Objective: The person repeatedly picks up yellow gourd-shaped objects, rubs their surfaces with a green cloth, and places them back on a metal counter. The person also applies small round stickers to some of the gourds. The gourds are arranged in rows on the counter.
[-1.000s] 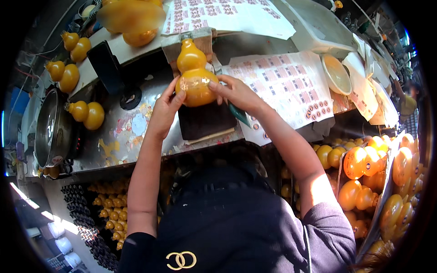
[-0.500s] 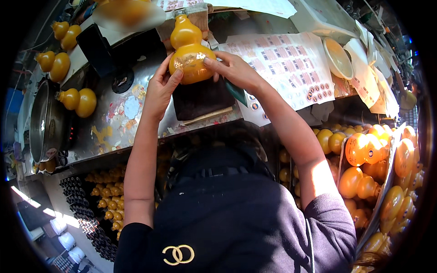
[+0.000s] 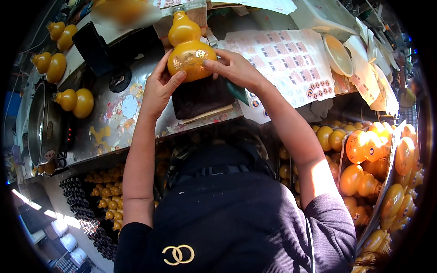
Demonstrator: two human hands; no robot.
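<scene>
Yellow gourd bottle [image 3: 189,48] clasped between left hand [image 3: 159,86] and right hand [image 3: 234,68], each grip grasping it.

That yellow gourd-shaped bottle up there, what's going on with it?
A person holds the yellow gourd-shaped bottle upright between both hands over a metal worktop. The left hand cups its lower left side, and the right hand presses fingers against its right side, by a small pale mark on the belly. Sticker sheets lie to the right, more gourd bottles lie on the worktop at left, and many others fill a bin at right.
</scene>
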